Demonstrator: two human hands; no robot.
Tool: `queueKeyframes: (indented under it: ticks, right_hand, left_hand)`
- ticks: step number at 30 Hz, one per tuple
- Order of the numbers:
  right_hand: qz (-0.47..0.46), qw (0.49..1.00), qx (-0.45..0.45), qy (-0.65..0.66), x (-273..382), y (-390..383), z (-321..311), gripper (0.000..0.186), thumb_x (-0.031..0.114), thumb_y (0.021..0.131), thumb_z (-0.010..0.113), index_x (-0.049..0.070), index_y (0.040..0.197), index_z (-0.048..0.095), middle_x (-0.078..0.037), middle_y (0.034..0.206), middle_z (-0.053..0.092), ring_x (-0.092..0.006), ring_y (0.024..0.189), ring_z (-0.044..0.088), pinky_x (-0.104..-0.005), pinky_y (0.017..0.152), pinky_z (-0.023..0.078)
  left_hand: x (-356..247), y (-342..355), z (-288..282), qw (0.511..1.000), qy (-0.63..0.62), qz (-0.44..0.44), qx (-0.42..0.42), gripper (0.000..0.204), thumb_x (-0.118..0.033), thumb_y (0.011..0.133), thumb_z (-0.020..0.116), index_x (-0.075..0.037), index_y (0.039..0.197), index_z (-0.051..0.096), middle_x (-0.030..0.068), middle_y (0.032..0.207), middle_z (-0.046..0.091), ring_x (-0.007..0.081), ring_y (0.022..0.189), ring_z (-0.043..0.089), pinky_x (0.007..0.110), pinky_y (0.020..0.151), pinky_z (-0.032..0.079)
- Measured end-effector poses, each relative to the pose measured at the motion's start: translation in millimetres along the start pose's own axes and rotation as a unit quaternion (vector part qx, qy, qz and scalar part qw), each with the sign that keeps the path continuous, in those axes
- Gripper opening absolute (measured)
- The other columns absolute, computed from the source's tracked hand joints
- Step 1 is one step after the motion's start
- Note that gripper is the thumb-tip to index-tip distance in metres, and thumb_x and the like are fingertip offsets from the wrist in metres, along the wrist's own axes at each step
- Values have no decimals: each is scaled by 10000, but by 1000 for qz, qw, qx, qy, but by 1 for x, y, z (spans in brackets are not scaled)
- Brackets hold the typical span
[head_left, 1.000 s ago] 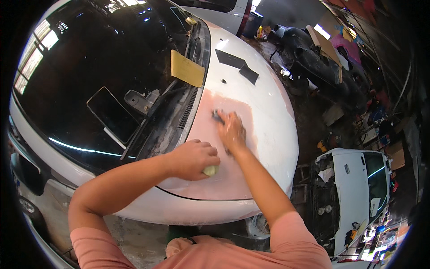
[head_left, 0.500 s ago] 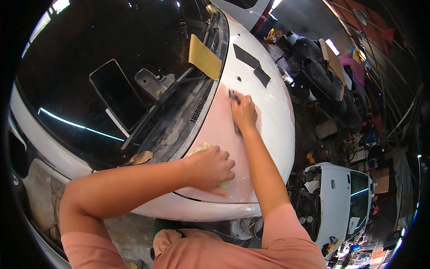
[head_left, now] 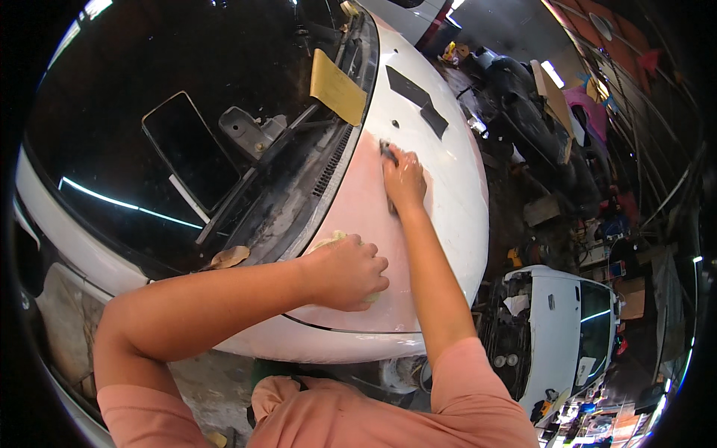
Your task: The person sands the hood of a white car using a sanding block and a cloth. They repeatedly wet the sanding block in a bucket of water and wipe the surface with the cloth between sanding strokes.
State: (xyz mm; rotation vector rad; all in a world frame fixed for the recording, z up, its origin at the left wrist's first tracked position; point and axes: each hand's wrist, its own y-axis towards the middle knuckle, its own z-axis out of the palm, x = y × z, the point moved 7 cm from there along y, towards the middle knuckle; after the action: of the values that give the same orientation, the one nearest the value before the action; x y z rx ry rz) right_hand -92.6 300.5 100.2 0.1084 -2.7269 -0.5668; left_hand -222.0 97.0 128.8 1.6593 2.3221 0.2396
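Observation:
A white car hood (head_left: 448, 224) with a pinkish filler patch (head_left: 358, 187) along its windshield edge lies under both hands. My left hand (head_left: 348, 273) is closed on a crumpled pale yellow-green cloth (head_left: 328, 240), which rests on the near part of the patch; only its edges show. Farther up, my right hand (head_left: 405, 181) presses a dark sanding block (head_left: 387, 151) flat on the patch, fingers wrapped over it. The block's far end sticks out past the fingers, and most of it is hidden. The surface around it looks wet.
A phone (head_left: 190, 153) and a grey metal bracket (head_left: 243, 133) lie on the windshield. A yellow sheet (head_left: 336, 87) leans at the wiper cowl. Black sheets (head_left: 408, 86) lie on the hood. Dark car parts (head_left: 523, 104) and another white vehicle (head_left: 556, 328) stand to the right.
My left thumb, stretched out before, is now tucked in around the cloth. My right hand stays on the block at nearly the same spot. The whole view has shifted slightly.

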Motion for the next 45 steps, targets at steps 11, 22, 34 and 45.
queueKeyframes:
  ticks: [11, 22, 34, 45]
  right_hand:
    - [-16, 1000, 21, -14, -14, -3, -2, 392, 303, 979, 625, 146, 1327, 709, -149, 1227, 650, -398, 1149, 616, -522, 951, 538]
    - [88, 992, 20, -93, -31, 4, -8, 398, 313, 982, 580, 160, 1319, 726, -142, 1275, 675, -385, 1160, 635, -511, 986, 547]
    - [24, 997, 32, -62, 16, -33, 1, 384, 336, 1001, 559, 177, 1306, 730, -170, 1237, 683, -404, 1155, 649, -528, 947, 563]
    - [-12, 999, 34, 11, 3, -26, 1, 377, 325, 985, 581, 169, 1287, 746, -180, 1251, 698, -384, 1135, 672, -508, 989, 534]
  left_hand:
    - [1, 3, 1, 1000, -20, -10, 6, 299, -421, 866, 727, -127, 922, 735, 71, 948, 684, 279, 918, 683, 438, 766, 551]
    - [3, 1, -1, 999, -17, -20, 29, 303, -413, 866, 733, -124, 955, 750, 70, 978, 697, 278, 948, 679, 430, 767, 533]
    - [6, -6, 1, 999, 3, -28, 14, 316, -445, 876, 723, -131, 918, 732, 68, 944, 684, 275, 929, 681, 427, 746, 540]
    - [9, -7, 1, 999, 9, -34, 24, 316, -446, 878, 723, -133, 917, 733, 70, 953, 686, 272, 921, 683, 427, 747, 543]
